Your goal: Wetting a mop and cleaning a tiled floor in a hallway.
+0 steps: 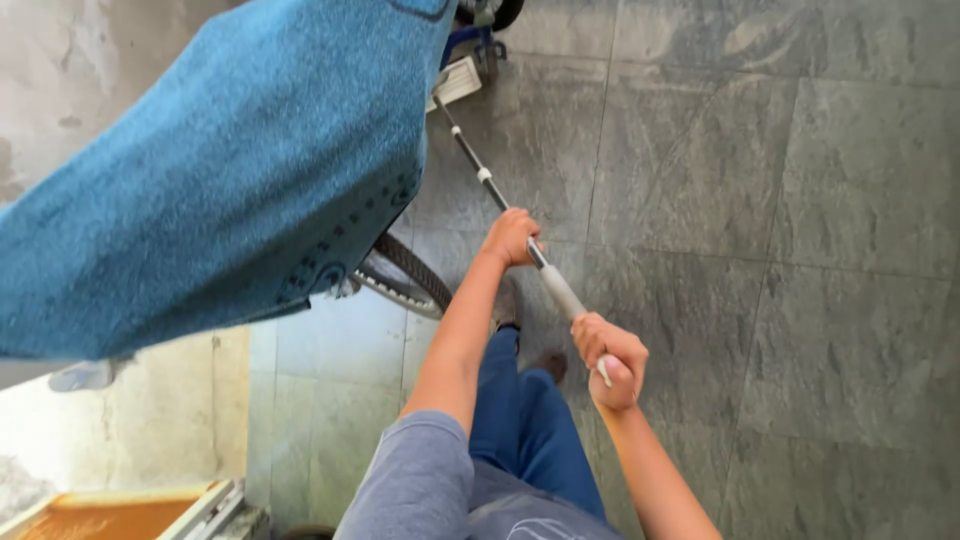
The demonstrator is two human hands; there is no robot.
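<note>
The mop handle (520,235) runs on a slant from my hands down to the white mop head (458,80), which lies flat on the grey stone floor (800,250), tucked just under the edge of the big blue rug (230,170) draped over something to the left of the handle. My left hand (511,238) is clenched around the handle partway down, at the metal section; my right hand (612,362) is clenched around the white grip at the very top end. Both fists are closed on the pole, well apart from each other along it.

To do this stroke well, I judge that I should keep the head pressed flat rather than tipped on an edge, steer with the lower hand and push with the upper one, and keep the pole clear of the spoked wheel (405,275) that sits just left of the handle, below the rug. My feet (530,340) stand right beneath the handle, so short strokes would suit. Farther left of the handle, low down, is a white-framed tray of brown stuff (120,515).
</note>
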